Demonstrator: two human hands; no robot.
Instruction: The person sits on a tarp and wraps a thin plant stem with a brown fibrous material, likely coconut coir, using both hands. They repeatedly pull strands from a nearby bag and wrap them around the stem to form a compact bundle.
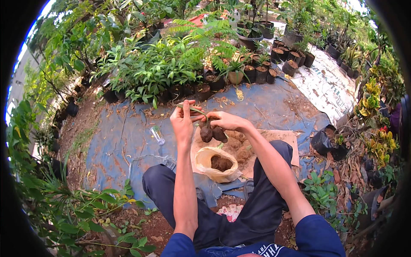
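Observation:
My left hand (184, 117) is raised, its fingers around a thin green stem (200, 112) that arches over to the right. Dark brown round lumps (206, 134), like root balls or bulbs, hang at the stem's lower end. Touching the plant above them is my right hand (224, 121), fingers bent; its fingertips are partly hidden, so its hold is unclear. Below both hands stands an opened pale plastic sack (218, 176) with brown fibrous material (221, 163) inside. Behind it, several brown fibrous clumps (244, 153) lie on a tan sheet (284, 136).
A blue tarp (112, 144) covers the ground, with a clear plastic bottle or cup (157, 135) on it. Potted seedlings (154, 70) and black grow bags (260, 75) line its far edge. A black bag of soil (324, 139) stands at right. Leafy branches (106, 199) reach in at lower left.

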